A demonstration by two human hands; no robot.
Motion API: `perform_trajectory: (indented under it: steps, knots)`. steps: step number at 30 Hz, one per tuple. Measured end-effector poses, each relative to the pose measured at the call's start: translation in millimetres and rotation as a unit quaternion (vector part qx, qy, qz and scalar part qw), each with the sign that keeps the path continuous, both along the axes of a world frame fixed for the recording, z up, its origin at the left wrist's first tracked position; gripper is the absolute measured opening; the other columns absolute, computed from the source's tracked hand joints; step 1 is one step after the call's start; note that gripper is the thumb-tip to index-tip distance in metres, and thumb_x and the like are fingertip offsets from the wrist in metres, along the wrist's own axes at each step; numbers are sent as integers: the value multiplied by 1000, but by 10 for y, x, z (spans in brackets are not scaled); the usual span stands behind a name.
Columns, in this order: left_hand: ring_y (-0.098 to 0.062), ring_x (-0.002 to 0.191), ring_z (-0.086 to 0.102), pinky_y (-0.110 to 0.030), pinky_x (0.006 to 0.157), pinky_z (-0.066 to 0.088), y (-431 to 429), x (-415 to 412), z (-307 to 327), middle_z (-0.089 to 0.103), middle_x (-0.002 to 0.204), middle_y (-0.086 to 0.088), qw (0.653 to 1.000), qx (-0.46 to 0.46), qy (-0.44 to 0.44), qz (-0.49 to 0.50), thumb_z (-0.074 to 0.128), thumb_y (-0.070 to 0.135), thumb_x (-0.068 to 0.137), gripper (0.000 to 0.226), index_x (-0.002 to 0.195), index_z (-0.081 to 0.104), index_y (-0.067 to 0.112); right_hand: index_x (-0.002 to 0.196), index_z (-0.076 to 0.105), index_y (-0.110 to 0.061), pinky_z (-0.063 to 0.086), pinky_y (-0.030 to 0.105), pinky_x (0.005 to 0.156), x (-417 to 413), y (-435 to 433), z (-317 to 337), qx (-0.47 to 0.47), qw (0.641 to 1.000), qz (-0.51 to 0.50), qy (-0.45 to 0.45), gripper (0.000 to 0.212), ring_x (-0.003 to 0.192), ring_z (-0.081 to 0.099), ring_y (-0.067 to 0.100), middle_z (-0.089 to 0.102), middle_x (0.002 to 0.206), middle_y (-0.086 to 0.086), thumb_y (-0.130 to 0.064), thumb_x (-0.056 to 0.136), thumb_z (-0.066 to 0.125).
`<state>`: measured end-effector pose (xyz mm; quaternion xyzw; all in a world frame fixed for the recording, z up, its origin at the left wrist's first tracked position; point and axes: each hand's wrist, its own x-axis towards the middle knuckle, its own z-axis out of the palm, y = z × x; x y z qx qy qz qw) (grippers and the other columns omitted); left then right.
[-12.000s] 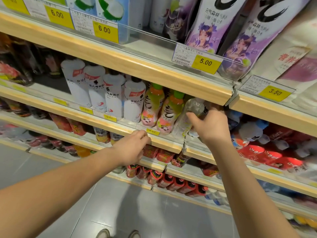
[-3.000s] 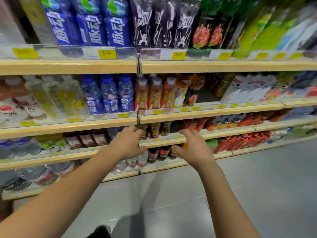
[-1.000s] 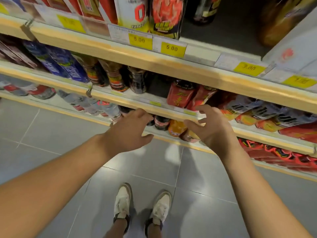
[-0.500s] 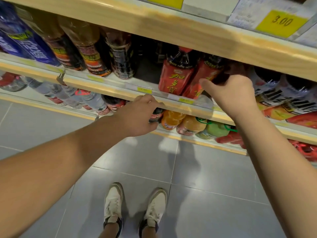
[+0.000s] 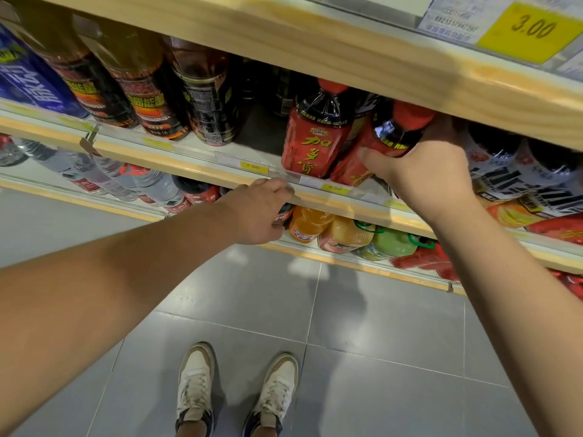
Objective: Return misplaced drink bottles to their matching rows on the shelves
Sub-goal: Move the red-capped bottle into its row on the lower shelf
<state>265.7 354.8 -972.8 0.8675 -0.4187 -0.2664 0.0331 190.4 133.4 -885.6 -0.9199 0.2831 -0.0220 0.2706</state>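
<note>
Tilted red-labelled dark bottle [image 5: 386, 143] on shelf [image 5: 202, 171]

Two bare arms fill the sides of the frame; the left arm [image 5: 110, 294] is at the lower left and the right arm [image 5: 520, 294] at the lower right; each ends in a bare hand, the left hand [image 5: 255, 212] and the right hand [image 5: 432, 171]; at the bottom middle are the left shoe [image 5: 195, 386] and the right shoe [image 5: 277, 392]; both are white with tan patches, white laces and dark rims at the ankle.
</note>
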Motion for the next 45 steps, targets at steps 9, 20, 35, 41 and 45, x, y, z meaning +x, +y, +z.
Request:
perform_trajectory:
  steps: [9, 20, 35, 41, 45]
  knots:
    - [-21, 142, 33, -42, 111, 39, -67, -37, 19, 25, 158, 3, 999, 39, -11, -24, 59, 41, 93, 75, 155, 22, 20, 106, 40, -26, 38, 10, 55, -498, 100, 7, 19, 991, -23, -134, 65, 74, 57, -4, 51, 83, -22, -56, 72, 86]
    - [-25, 141, 36, -43, 110, 42, -376, -201, 314, 34, 154, -4, 997, 34, 2, -76, 55, 46, 93, 77, 157, 20, 24, 117, 43, -35, 45, 6, 65, -1087, 143, 394, 106, 977, -57, -174, 68, 89, 59, -17, 59, 94, -39, -46, 67, 88]
    - [-26, 125, 49, -39, 101, 41, -1429, -1383, 383, 49, 132, -10, 998, 8, 16, -58, 59, 32, 93, 43, 127, 53, 6, 111, 50, -33, 50, 17, 51, -2488, -1123, 502, 116, 960, -126, -222, 56, 71, 68, 2, 61, 95, -35, -39, 74, 91]
    - [-28, 130, 45, -33, 105, 39, -2321, -2050, 375, 43, 140, -12, 998, 9, 46, -32, 62, 32, 92, 55, 137, 47, 3, 116, 48, -36, 45, 8, 70, -3160, -1902, 569, 107, 959, -128, -228, 61, 96, 60, -12, 62, 104, -32, -49, 73, 88]
    - [-22, 131, 42, -32, 104, 40, -2812, -2352, 465, 43, 138, -6, 998, -6, 30, -51, 59, 39, 92, 54, 136, 46, 9, 121, 47, -39, 46, 4, 73, -3492, -2314, 620, 109, 959, -130, -225, 63, 98, 60, -15, 59, 106, -42, -48, 73, 89]
